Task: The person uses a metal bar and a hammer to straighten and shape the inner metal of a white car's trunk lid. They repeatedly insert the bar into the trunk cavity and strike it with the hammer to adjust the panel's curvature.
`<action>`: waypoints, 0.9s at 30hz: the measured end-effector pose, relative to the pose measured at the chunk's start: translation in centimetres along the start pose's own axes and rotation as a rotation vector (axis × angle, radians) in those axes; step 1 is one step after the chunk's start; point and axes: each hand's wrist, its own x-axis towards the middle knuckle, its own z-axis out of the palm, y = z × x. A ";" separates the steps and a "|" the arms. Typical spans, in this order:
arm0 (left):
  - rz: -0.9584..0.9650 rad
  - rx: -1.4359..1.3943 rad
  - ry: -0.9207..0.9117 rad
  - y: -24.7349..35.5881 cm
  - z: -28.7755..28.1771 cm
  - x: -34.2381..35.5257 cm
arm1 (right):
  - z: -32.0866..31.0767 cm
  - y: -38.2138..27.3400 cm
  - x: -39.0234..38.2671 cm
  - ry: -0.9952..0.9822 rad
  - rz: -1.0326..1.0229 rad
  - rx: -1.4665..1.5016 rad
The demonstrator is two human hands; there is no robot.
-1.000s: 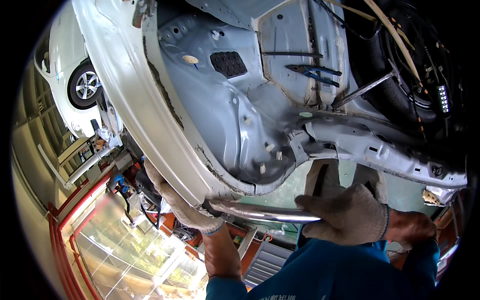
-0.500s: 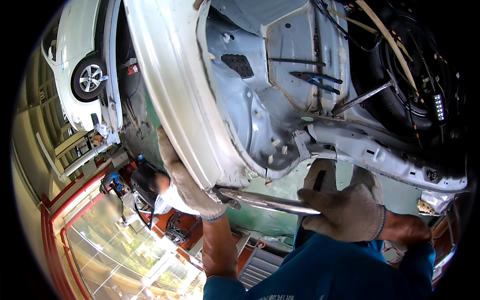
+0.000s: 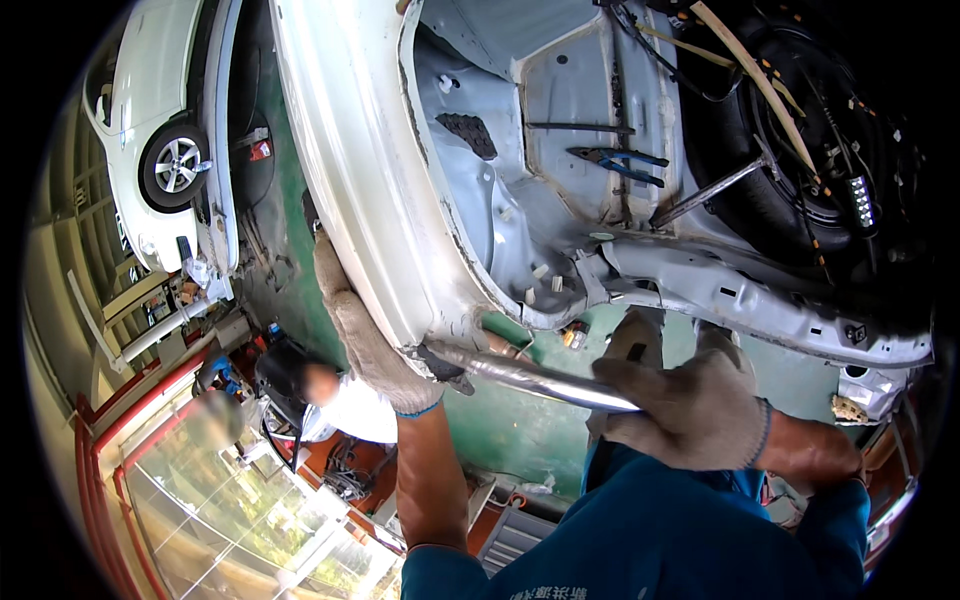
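My gloved left hand (image 3: 360, 330) lies along the outer edge of the white car-body panel (image 3: 355, 190), its fingers closed on it; a dark piece (image 3: 450, 375) shows beside its palm, not clear enough to name. A shiny metal bar (image 3: 530, 382) runs from that lower corner of the panel into my gloved right hand (image 3: 680, 405), whose fingers are wrapped round it. Inside the pale grey bodywork lie blue-handled pliers (image 3: 620, 164) and a thin dark rod (image 3: 575, 128).
A black tyre (image 3: 745, 215) with straps and a T-bar tool (image 3: 705, 195) sits upper right. A white car (image 3: 150, 90) stands at left. A person in white (image 3: 355, 410) is lower left, near a bright window (image 3: 210, 490) and red pipes (image 3: 90, 470).
The view has shifted, showing more green floor left of the panel. Both my hands and the bar sit higher in the picture. A person in white has come into view at lower left.
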 end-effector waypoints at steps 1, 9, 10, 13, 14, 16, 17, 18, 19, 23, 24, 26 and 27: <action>-0.056 -0.144 0.011 0.2 0.2 0.1 | 0.4 0.1 0.4 -0.064 -0.005 -0.043; -0.263 -0.427 0.167 1.8 1.4 0.4 | 0.4 -0.2 0.6 -0.103 0.064 0.193; -0.253 -0.489 0.152 1.4 1.5 0.3 | 1.9 1.1 0.2 -0.074 0.039 0.206; -0.176 -0.588 0.089 0.4 0.7 0.0 | 0.3 1.3 -1.5 -0.166 0.147 0.331; -0.203 -0.587 0.124 0.5 0.9 -0.3 | 0.7 1.8 -2.8 -0.118 0.187 0.435; -0.305 -0.701 0.170 0.0 0.8 -1.1 | 0.6 2.3 -5.1 -0.136 0.228 0.375; -0.321 -0.715 0.179 0.0 0.6 -1.3 | 0.3 2.5 -6.0 -0.143 0.247 0.339; -0.337 -0.729 0.188 0.2 0.5 -1.9 | 0.9 2.8 -7.3 -0.113 0.258 0.295; -0.354 -0.744 0.198 0.6 0.6 -2.6 | 0.9 2.4 -8.1 -0.127 0.318 0.275; -0.345 -0.658 0.181 3.4 0.9 -5.4 | 0.8 0.1 -10.0 -0.332 0.623 0.066; -0.327 -0.798 0.178 3.2 1.4 -6.4 | 1.1 -0.3 -10.3 -0.322 0.594 0.077; -0.365 -1.128 0.113 1.0 2.6 -9.4 | 2.9 0.7 -12.0 -0.285 0.541 0.103; -0.456 -1.090 0.007 0.8 2.8 -10.4 | 2.6 -0.7 -11.1 -0.297 0.662 0.106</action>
